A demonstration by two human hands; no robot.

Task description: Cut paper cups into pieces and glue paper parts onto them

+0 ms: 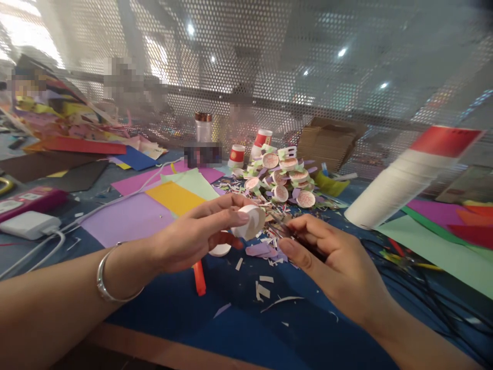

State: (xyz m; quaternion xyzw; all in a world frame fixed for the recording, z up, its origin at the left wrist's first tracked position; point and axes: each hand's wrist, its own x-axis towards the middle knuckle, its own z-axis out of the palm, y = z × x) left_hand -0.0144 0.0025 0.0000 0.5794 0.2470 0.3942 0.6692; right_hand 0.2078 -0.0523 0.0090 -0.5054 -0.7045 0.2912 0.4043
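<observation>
Near the centre, my left hand (200, 231) holds a small white paper cup piece (249, 222) between thumb and fingers. My right hand (327, 257) is closed round dark scissors (304, 242), whose tips point left toward the cup piece. Below the left fingers a white round piece (220, 250) lies on the blue table, partly hidden. Lilac paper scraps (264, 250) lie under and between the hands. Behind them is a pile of small round cup pieces with red patterns (280, 193), purple and green strips among them. An orange-red stick (199, 278) lies below my left hand.
A tall stack of white and red cups (408, 180) leans at the right, by black cables (419, 288) and coloured paper. Lilac sheets (127, 218), a white charger (30, 225) and cables lie left. A cardboard box (327, 141) and a clear jar (203, 128) stand behind.
</observation>
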